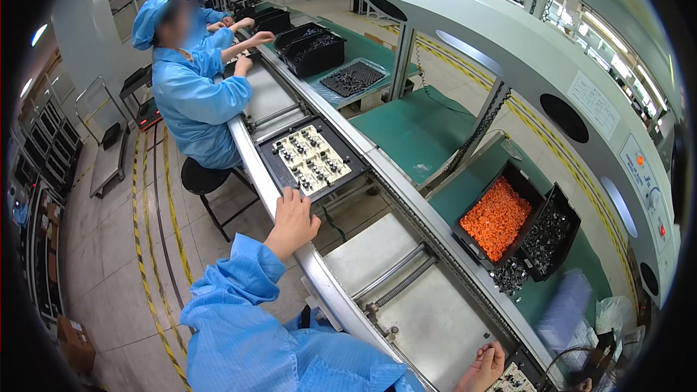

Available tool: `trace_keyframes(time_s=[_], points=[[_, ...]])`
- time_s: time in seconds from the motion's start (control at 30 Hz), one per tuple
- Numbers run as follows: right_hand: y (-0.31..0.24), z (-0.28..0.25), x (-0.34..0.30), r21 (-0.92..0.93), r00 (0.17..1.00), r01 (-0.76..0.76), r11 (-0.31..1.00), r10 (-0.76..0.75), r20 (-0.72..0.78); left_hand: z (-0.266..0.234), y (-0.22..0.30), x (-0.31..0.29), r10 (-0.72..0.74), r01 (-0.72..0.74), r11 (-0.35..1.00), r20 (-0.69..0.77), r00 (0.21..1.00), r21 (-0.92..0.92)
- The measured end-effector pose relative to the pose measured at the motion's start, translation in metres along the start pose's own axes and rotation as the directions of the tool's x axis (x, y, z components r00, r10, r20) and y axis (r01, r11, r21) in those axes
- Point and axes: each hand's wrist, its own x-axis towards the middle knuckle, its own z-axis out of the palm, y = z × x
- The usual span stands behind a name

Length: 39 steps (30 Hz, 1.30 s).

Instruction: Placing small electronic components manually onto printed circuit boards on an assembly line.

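My left hand rests at the near corner of a black tray, its fingers stretched out over the metal rail. In that tray lies a cream circuit board panel with several black parts standing on it. At the lower edge, my right hand has its fingers curled together; what they hold, if anything, cannot be made out. Just beyond those fingertips shows a tiny dark piece against the metal plate. Beside the right hand, a second board in a black tray is cut off by the picture's edge.
A conveyor rail runs diagonally past me. Beyond it, a green-topped bench carries a black bin of orange parts and a black bin of dark metal parts. A grey lamp housing hangs overhead. Co-workers in blue sit farther along.
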Motion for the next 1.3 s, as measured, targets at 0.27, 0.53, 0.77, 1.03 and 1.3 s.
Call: trace_keyframes(time_s=[0.27,0.53,0.77,1.03,1.3], points=[[-0.003,-0.006,0.0,0.079,0.998,0.018,0.997,-0.023,0.059,-0.008,0.04,-0.014,0.165,-0.152,0.986,0.286,0.944,-0.067],[-0.016,-0.002,-0.008,0.115,0.996,0.014,0.993,-0.024,0.085,-0.04,0.119,-0.036,0.474,-0.418,0.871,0.666,0.576,-0.258],[0.01,-0.026,0.003,0.246,0.994,0.08,0.966,-0.096,0.053,-0.037,0.196,-0.056,0.814,-0.495,0.547,0.567,0.126,-0.675],[0.002,-0.015,0.044,0.364,0.961,0.021,0.931,-0.119,0.25,-0.026,0.289,-0.049,0.783,-0.396,0.419,0.546,-0.299,-0.817],[0.006,-0.02,0.067,0.09,0.969,0.053,0.995,-0.073,0.234,0.046,0.415,0.139,0.865,-0.811,0.464,-0.013,0.501,-0.355]])
